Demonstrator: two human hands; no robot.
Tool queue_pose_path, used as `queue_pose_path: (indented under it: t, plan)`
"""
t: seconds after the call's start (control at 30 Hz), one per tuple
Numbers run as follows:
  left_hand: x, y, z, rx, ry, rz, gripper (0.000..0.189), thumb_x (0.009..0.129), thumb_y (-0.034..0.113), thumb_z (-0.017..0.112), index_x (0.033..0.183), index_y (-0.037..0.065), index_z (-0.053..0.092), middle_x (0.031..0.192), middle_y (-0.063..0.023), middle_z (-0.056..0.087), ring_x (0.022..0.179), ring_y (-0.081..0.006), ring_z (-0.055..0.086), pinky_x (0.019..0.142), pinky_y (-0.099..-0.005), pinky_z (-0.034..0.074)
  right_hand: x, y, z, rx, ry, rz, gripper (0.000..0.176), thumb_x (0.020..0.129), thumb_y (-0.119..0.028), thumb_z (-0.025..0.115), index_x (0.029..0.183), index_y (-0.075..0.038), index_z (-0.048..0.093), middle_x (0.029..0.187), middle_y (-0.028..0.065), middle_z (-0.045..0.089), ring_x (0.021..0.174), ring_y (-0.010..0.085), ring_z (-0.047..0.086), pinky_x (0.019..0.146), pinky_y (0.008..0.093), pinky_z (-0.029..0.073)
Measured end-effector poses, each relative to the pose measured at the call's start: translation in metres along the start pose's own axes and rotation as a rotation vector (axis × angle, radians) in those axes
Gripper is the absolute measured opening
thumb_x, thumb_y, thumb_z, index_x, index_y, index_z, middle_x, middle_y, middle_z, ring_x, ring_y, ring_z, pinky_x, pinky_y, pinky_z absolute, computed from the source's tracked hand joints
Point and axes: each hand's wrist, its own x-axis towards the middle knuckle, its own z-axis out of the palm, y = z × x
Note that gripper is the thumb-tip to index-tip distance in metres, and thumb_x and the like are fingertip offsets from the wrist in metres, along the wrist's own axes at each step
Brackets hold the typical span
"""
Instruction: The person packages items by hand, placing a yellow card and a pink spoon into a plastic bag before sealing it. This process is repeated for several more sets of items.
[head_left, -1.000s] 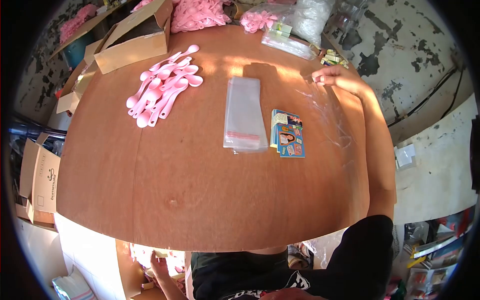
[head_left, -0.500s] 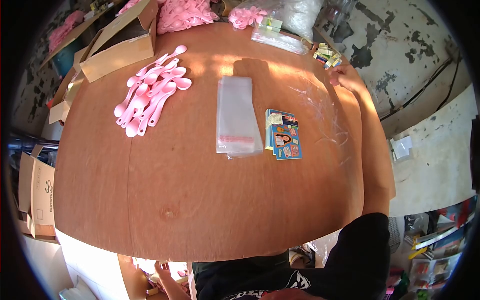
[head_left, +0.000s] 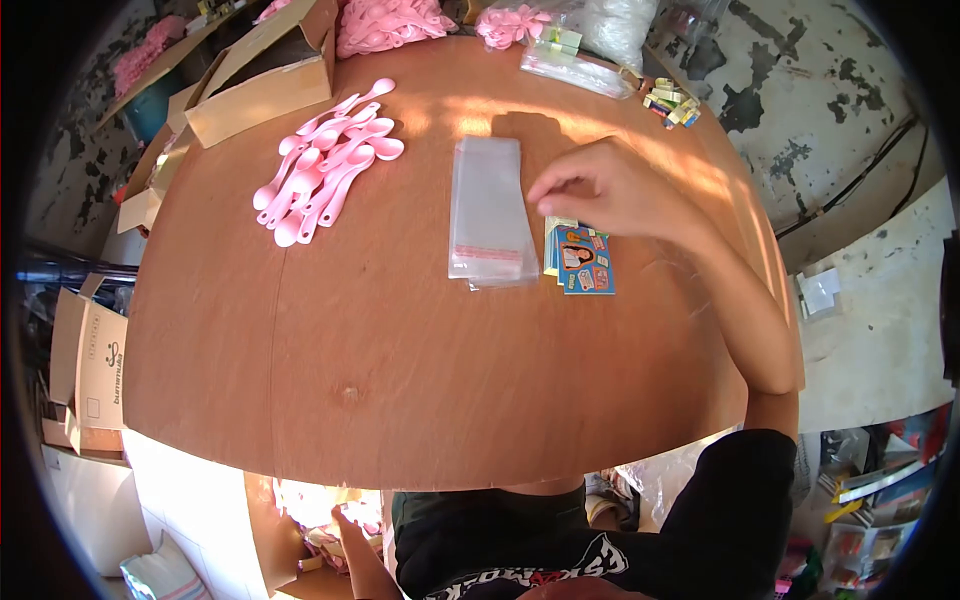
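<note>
My right hand (head_left: 610, 190) is over the table, fingers loosely curved and apart from the thumb, with nothing visible between them. It overlaps the top of a small stack of blue printed cards (head_left: 588, 268). Just left of its fingertips lies a stack of clear plastic bags (head_left: 488, 205) with a pinkish seal strip. A pile of pink plastic spoons (head_left: 310, 180) is farther left. Below the table's front edge, my left hand (head_left: 347, 518) is small and blurred beside an open carton (head_left: 262, 535) with pinkish contents; its fingers do not show clearly.
Open cardboard boxes (head_left: 262, 105) stand at the back left, near a bag of pink spoons (head_left: 395, 25). Packs of clear bags (head_left: 575, 72) and small yellowish boxes (head_left: 672, 103) lie at the back right. Another carton (head_left: 100, 365) sits left of the wooden table (head_left: 440, 400).
My right hand has moved from beside the small yellowish boxes, leftward and nearer, to above the cards. My left hand has stayed low under the table edge. The view has shifted slightly.
</note>
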Motion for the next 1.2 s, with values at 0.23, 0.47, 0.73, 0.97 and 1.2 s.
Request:
queue_pose_path:
  t: [0.23,0.47,0.73,0.97,1.2]
  plan:
    - [-0.093,0.163,-0.002,-0.157,0.234,0.586,0.058,0.087,0.026,0.07,0.133,0.004,0.043,0.134,-0.0177,0.045,0.121,-0.0308,0.048,0.096,-0.0477,0.047,0.011,-0.007,0.065,-0.285,-0.093,0.017,0.016,0.077,-0.018,0.073,0.086,-0.005,0.073,0.084,0.012,0.071,0.08,0.0258,0.069,0.07,0.0387,0.053]
    - [-0.24,0.395,-0.04,-0.933,-0.205,1.194,0.035,0.092,0.005,0.055,0.125,0.002,0.047,0.128,-0.0177,0.055,0.124,-0.0328,0.051,0.112,-0.0494,0.035,0.007,-0.003,0.073,-0.295,0.043,-0.02,0.011,0.076,-0.01,0.068,0.083,-0.002,0.072,0.081,0.0142,0.071,0.074,0.0288,0.068,0.069,0.0385,0.053]
    - [-0.345,0.51,0.009,-0.004,-1.159,1.679,0.043,0.082,-0.006,0.06,0.124,0.001,0.051,0.118,-0.0193,0.06,0.115,-0.0309,0.059,0.098,-0.0387,0.044,-0.017,-0.028,0.073,-0.278,0.163,-0.109,0.011,0.083,-0.009,0.064,0.086,-0.001,0.072,0.086,0.0141,0.07,0.078,0.0306,0.067,0.072,0.0393,0.052]
    - [-0.368,0.495,0.041,-0.021,-1.371,1.745,0.045,0.08,-0.006,0.066,0.123,0.001,0.054,0.117,-0.0206,0.061,0.102,-0.0391,0.063,0.084,-0.0417,0.052,-0.071,-0.096,0.08,-0.053,0.112,-0.197,0.012,0.084,-0.014,0.066,0.086,-0.004,0.072,0.083,0.0115,0.069,0.076,0.0308,0.066,0.071,0.0398,0.052]
    - [-0.35,0.482,0.026,0.004,-1.458,1.279,0.04,0.084,-0.009,0.067,0.123,-0.002,0.056,0.098,-0.0098,0.07,0.094,-0.0132,0.067,0.083,-0.0272,0.054,-0.093,-0.083,0.061,0.169,0.213,-0.001,0.019,0.086,-0.014,0.069,0.101,-0.003,0.071,0.094,0.0137,0.07,0.09,0.0293,0.067,0.08,0.0362,0.052]
